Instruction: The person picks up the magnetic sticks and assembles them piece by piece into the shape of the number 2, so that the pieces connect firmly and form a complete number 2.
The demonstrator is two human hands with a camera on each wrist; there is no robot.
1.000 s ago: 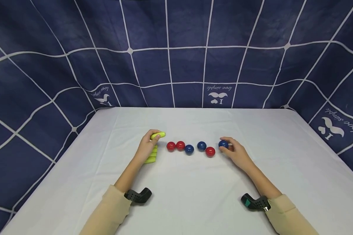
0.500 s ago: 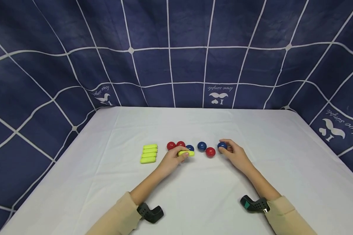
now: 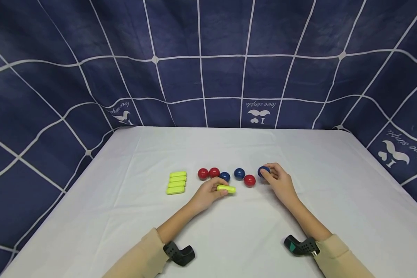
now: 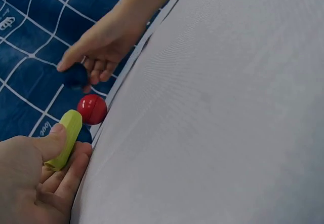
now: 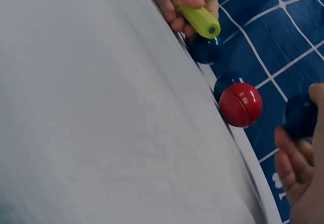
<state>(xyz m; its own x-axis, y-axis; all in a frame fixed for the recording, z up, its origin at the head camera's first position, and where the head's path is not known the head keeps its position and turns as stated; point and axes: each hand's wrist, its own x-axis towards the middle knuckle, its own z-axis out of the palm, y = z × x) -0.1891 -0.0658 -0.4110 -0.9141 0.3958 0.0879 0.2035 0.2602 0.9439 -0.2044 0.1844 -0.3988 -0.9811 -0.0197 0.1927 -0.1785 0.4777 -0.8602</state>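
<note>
My left hand [image 3: 208,194] pinches a short yellow-green stick [image 3: 226,189] between thumb and fingers, in front of the row of balls. A small hole shows in the end of that stick [image 5: 211,30] in the right wrist view. With thumb and fingertips my right hand [image 3: 279,183] holds a blue ball [image 3: 263,171] at the right end of the row. Between the hands are a red ball [image 3: 249,180] and a blue ball [image 3: 239,173] close together. Another blue ball [image 3: 224,176] sits right behind my left fingers, partly covered by them.
Two red balls, the nearer one [image 3: 203,173] at the left end, rest left of the blue one. Several yellow-green sticks [image 3: 176,182] lie side by side farther left. A white cloth [image 3: 250,231] covers the table, and a blue checked curtain [image 3: 222,77] stands behind and at both sides.
My left hand has carried the stick rightward from the other sticks, then slightly nearer to me. The right hand has turned the blue ball a little, its thumb now across it.
</note>
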